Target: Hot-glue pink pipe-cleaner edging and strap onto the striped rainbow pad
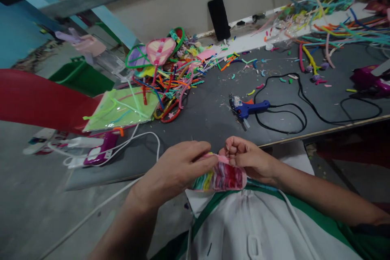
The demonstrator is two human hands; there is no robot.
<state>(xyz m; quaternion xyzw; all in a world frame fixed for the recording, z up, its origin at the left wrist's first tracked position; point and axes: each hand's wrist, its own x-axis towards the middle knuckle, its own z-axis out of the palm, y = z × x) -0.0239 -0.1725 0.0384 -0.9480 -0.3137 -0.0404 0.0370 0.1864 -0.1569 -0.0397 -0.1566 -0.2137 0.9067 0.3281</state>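
Observation:
A fuzzy piece of rainbow-striped pipe-cleaner work (221,178) with a pink border is held close to my body, at the table's front edge. My left hand (185,162) grips its upper left, thumb over the front and fingers curled behind. On the upper right, my right hand (248,158) pinches the pink edge with bent fingers. My fingers cover part of the upper border. Beyond my hands lies a blue hot glue gun (251,107) with a whitish, crusted nozzle and a black cord.
Several cut pipe cleaners (183,73) heap at the back left, beside red-handled scissors (170,115) and a green plastic packet (122,109). A black phone (218,19) leans on the wall. More pipe cleaners (350,34) lie right. A white cord (100,203) crosses the left side.

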